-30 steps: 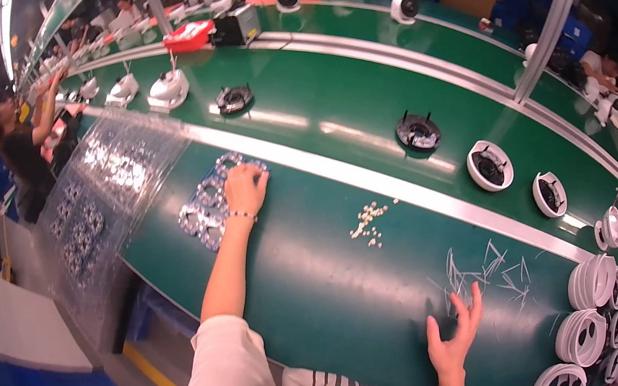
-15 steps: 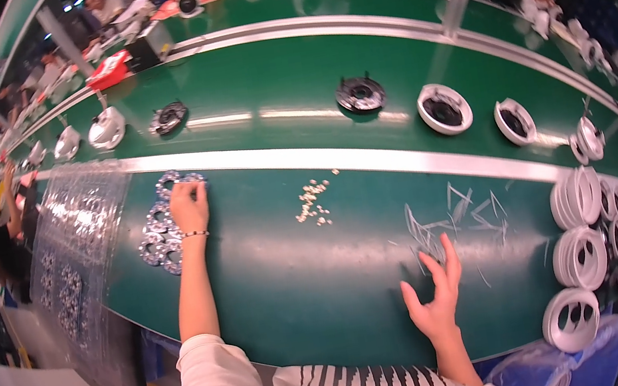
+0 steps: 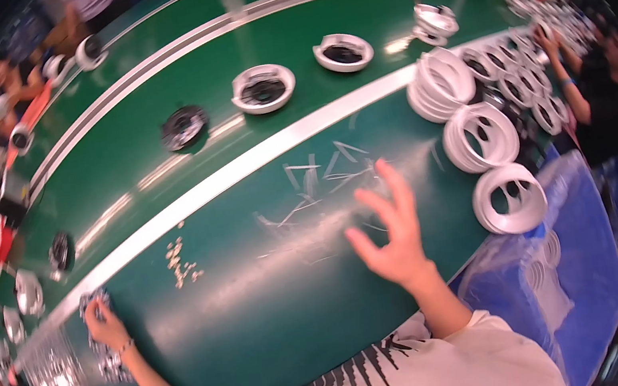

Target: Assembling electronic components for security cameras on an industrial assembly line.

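Observation:
My left hand (image 3: 106,326) reaches to the far left of the green worktable, its fingertips pressed together at a cluster of dark, speckled ring-shaped parts (image 3: 115,367). Whatever those fingers pinch is too small and hidden to name. With fingers spread and nothing in them, my right hand (image 3: 397,239) hovers over the table's right half. Just beyond it lie several thin, clear strips (image 3: 305,180), scattered loosely. Small cream-coloured pieces (image 3: 176,264) form a little heap between the two hands, nearer the left one.
Stacked white rings (image 3: 481,206) line the table's right end, above a blue bin (image 3: 589,254) with a plastic liner. Behind a pale rail (image 3: 241,170), the green line carries a black round part (image 3: 184,127) and white round housings (image 3: 287,83). A person (image 3: 605,97) works at right.
The view has swung to the right, bringing the white rings and blue bin further in. My left hand stays at the ring-shaped parts; my right hand remains spread, now closer to the white rings.

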The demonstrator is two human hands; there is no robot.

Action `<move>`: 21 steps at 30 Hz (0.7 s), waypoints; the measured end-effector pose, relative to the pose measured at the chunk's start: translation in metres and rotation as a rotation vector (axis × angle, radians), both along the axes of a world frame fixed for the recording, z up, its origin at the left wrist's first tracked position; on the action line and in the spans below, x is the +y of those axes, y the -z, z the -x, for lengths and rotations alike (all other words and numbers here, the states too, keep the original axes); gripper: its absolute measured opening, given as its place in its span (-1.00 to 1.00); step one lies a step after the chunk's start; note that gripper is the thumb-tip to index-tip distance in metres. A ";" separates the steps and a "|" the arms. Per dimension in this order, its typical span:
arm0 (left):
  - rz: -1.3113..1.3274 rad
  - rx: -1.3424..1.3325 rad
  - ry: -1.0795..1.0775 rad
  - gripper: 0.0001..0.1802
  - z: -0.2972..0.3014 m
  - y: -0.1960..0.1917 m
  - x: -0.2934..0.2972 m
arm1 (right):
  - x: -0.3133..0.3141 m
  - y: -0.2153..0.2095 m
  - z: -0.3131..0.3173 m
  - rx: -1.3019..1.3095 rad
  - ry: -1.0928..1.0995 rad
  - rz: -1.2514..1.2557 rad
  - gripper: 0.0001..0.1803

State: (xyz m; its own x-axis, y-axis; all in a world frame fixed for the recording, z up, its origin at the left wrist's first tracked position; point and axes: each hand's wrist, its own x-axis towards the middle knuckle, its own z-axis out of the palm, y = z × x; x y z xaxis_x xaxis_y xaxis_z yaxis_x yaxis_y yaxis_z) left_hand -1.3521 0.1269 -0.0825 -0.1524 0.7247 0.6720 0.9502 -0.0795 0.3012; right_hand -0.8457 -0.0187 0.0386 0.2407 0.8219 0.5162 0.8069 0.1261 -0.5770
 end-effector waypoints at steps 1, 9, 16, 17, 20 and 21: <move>-0.011 0.020 0.045 -0.87 -0.006 -0.010 -0.003 | -0.001 -0.007 -0.017 -0.054 0.090 -0.048 -0.53; 0.385 -0.075 0.760 -0.81 -0.179 -0.063 -0.004 | -0.070 -0.035 -0.136 -0.436 0.858 -0.146 -0.72; 0.361 -0.032 0.951 -0.72 -0.219 -0.072 0.045 | -0.093 -0.038 -0.142 -0.595 1.102 0.133 -0.58; 0.291 -0.003 0.956 -0.72 -0.230 -0.081 0.062 | -0.099 -0.032 -0.150 -0.533 1.106 0.197 -0.59; 0.189 0.055 0.784 -0.74 -0.250 -0.079 0.136 | -0.089 -0.016 -0.167 -0.448 1.199 0.123 -0.69; 0.192 0.010 0.748 -0.70 -0.251 -0.076 0.162 | -0.083 -0.014 -0.169 -0.369 1.182 0.064 -0.75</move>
